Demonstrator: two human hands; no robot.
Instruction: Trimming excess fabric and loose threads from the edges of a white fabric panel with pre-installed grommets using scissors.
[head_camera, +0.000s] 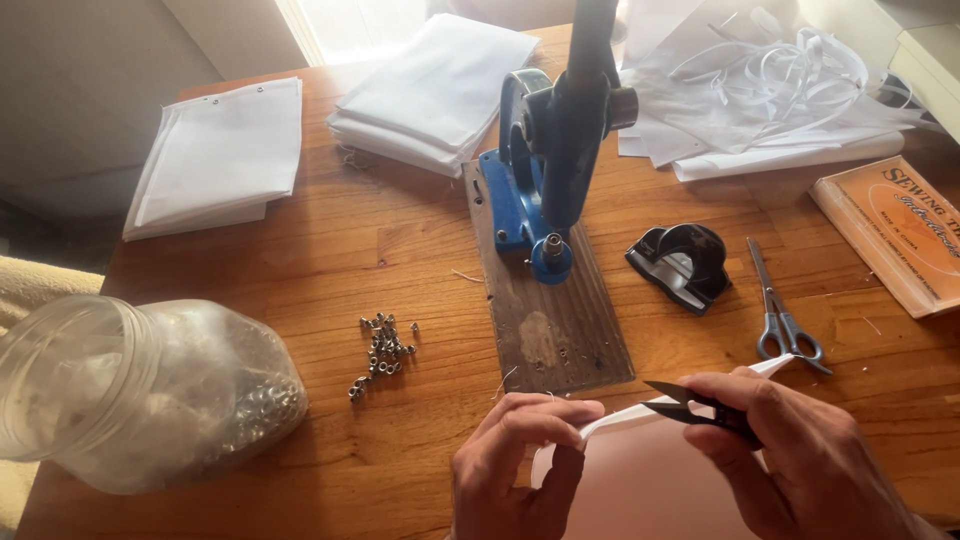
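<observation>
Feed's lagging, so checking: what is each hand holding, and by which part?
Left hand pinches the white strip at its left end; right hand grips the black snips by the handle.

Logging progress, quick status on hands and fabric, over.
Left hand pinching white fabric strip. Right hand holding small black thread snips at it. Nothing in the way.

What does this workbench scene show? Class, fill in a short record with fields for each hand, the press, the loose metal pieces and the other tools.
left hand: pinches a white strip
right hand: holds small black snips at the strip
press: blue, on a wooden board
metal pieces: eyelets loose on the table; more in a clear jar lying on its side
other tools: scissors, black hole punch
</observation>
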